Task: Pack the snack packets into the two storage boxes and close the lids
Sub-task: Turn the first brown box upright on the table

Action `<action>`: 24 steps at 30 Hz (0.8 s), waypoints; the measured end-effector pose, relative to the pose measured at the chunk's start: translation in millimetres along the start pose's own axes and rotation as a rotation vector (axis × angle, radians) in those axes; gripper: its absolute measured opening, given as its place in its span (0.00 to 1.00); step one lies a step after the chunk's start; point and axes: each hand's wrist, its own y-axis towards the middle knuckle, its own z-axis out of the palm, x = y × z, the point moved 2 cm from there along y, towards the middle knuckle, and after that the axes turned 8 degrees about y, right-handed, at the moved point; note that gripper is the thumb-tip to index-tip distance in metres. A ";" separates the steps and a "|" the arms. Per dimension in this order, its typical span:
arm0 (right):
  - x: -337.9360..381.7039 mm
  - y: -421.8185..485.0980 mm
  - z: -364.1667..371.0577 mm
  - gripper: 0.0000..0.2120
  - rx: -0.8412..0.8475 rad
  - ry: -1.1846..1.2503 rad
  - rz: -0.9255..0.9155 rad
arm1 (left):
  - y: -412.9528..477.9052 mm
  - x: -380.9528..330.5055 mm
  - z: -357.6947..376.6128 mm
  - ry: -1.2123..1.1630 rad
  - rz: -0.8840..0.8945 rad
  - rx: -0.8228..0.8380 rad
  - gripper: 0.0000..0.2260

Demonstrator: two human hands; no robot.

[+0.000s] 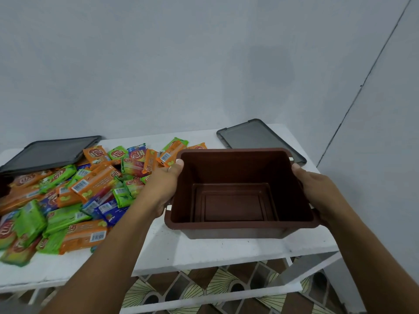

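White table [204, 250]: snack packets [74, 196] heaped left, grey lid [254, 135] back right.

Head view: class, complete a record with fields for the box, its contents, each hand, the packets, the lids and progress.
box: brown box, open-topped, over the table; resting or lifted, cannot tell
contents: none
left hand: left hand grips the box's left wall, thumb over the rim
right hand: right hand grips the right wall
packets: packets heaped loose on the table, left of the box
lids: left lid leans on the heap; right lid lies behind the box
progress: this box unfilled, no lid on it
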 end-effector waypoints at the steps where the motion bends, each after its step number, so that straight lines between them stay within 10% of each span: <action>1: -1.9 0.5 0.8 0.24 0.005 0.001 0.005 | 0.1 2.9 1.4 0.008 -0.002 -0.004 0.25; 6: -6.4 3.3 0.9 0.24 0.024 0.013 0.027 | 20.1 24.0 1.3 0.028 0.008 -0.017 0.37; 14: -7.0 7.9 -1.2 0.25 0.047 -0.038 0.000 | -2.0 6.8 5.3 0.059 0.013 -0.043 0.19; 24: 51.8 23.2 -6.0 0.10 -0.146 -0.084 -0.458 | -13.0 6.6 -50.2 0.121 0.156 -0.256 0.17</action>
